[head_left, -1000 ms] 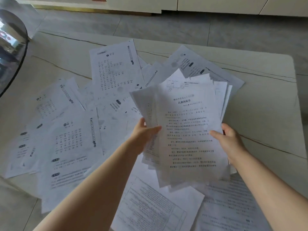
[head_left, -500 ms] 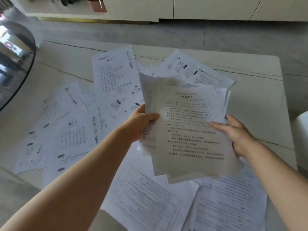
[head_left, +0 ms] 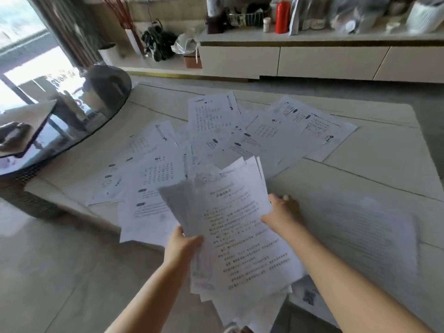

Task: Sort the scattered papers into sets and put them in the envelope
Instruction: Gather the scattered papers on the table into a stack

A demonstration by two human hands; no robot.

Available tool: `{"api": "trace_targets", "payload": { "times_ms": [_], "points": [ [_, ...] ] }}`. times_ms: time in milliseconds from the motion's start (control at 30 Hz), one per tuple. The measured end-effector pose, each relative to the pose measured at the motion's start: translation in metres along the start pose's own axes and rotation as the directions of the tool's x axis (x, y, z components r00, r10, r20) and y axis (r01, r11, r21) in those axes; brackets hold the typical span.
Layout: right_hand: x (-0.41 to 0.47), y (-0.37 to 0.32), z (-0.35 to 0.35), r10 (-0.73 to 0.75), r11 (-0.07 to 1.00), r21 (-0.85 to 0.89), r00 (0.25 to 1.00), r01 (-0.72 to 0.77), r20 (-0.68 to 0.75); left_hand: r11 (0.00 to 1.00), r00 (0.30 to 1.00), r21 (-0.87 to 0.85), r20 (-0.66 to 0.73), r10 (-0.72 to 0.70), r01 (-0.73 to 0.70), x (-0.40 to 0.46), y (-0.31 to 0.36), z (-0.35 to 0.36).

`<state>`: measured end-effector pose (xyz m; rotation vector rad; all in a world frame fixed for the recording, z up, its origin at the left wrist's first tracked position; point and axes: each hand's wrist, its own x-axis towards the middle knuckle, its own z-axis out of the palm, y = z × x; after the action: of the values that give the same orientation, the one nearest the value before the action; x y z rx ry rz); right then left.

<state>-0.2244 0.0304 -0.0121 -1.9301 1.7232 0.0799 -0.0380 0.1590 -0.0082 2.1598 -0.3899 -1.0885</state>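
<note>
I hold a loose stack of printed text pages (head_left: 237, 227) above the near edge of the table. My left hand (head_left: 182, 243) grips its left edge with the thumb on top. My right hand (head_left: 282, 216) grips the right edge, thumb on the top sheet. Several worksheets (head_left: 211, 131) with grids and dark labels lie scattered and overlapping across the middle of the pale table (head_left: 374, 164). More text sheets (head_left: 367, 227) lie flat at the right, blurred. No envelope shows.
A round glass side table (head_left: 72, 116) stands at the left, overlapping the table's corner. A low white cabinet (head_left: 312, 61) runs along the far wall, crowded with a red flask (head_left: 281, 16), bags and jars. Tiled floor (head_left: 60, 272) lies at the near left.
The view has tilted up and pulled back, bringing the cabinet and glass table into sight. The held stack has swung lower and toward me; both hands keep their grip.
</note>
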Motion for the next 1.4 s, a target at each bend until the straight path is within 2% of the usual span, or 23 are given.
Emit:
{"api": "trace_targets", "payload": {
  "times_ms": [67,100,167,267,367,433,500,600,767,867,1033,1200,1367,1400],
  "points": [
    [-0.012,-0.006,0.013,0.021,1.000,0.023,0.999,-0.020,-0.036,0.985,0.993,0.170,-0.119,0.025,-0.004,-0.010,-0.023,-0.007],
    [-0.019,-0.007,0.020,0.023,0.999,0.049,0.998,-0.020,-0.055,0.981,0.984,0.196,-0.174,0.037,-0.002,-0.015,-0.036,-0.010],
    [-0.028,-0.010,0.028,0.034,0.994,0.104,0.997,-0.028,-0.065,1.000,0.987,0.008,-0.159,-0.011,0.012,-0.021,-0.059,-0.014],
    [-0.046,-0.013,0.027,0.089,0.965,0.244,0.995,-0.096,0.038,0.941,0.988,-0.312,-0.037,-0.153,0.134,-0.027,-0.077,-0.026],
    [-0.062,-0.012,0.009,0.065,0.858,0.493,0.982,-0.146,0.178,0.865,0.982,-0.464,0.073,-0.177,0.190,-0.039,-0.070,-0.046],
    [-0.070,-0.013,-0.011,0.024,0.788,0.598,0.978,-0.144,0.205,0.848,0.979,-0.493,0.139,-0.146,0.196,-0.045,-0.055,-0.057],
    [-0.077,-0.010,-0.028,0.001,0.778,0.615,0.980,-0.127,0.201,0.867,0.977,-0.469,0.192,-0.088,0.170,-0.050,-0.038,-0.063],
    [-0.091,0.010,-0.046,0.043,0.735,0.662,0.985,-0.143,0.165,0.920,0.981,-0.390,0.189,0.040,0.038,-0.060,-0.014,-0.055],
    [-0.116,0.084,-0.061,0.260,0.579,0.795,0.965,-0.181,0.030,0.951,0.908,-0.285,0.358,0.219,-0.117,-0.087,0.020,0.001],
    [-0.120,0.130,-0.058,0.378,0.559,0.804,0.925,-0.205,-0.027,0.955,0.882,-0.230,0.389,0.266,-0.187,-0.101,0.032,0.048],
    [-0.106,0.199,-0.039,0.566,0.565,0.750,0.823,-0.343,-0.051,0.961,0.869,-0.093,0.411,0.277,-0.262,-0.102,0.037,0.116],
    [-0.101,0.206,-0.041,0.649,0.532,0.756,0.757,-0.381,-0.074,0.923,0.870,0.123,0.400,0.289,-0.363,-0.092,0.044,0.163],
    [-0.077,0.227,-0.047,0.677,0.344,0.893,0.735,-0.291,-0.021,0.938,0.898,0.155,0.374,0.234,-0.309,-0.084,0.059,0.186],
    [-0.075,0.231,-0.049,0.655,0.322,0.906,0.756,-0.274,-0.004,0.954,0.903,0.120,0.373,0.212,-0.273,-0.081,0.063,0.188]
  ]
}}
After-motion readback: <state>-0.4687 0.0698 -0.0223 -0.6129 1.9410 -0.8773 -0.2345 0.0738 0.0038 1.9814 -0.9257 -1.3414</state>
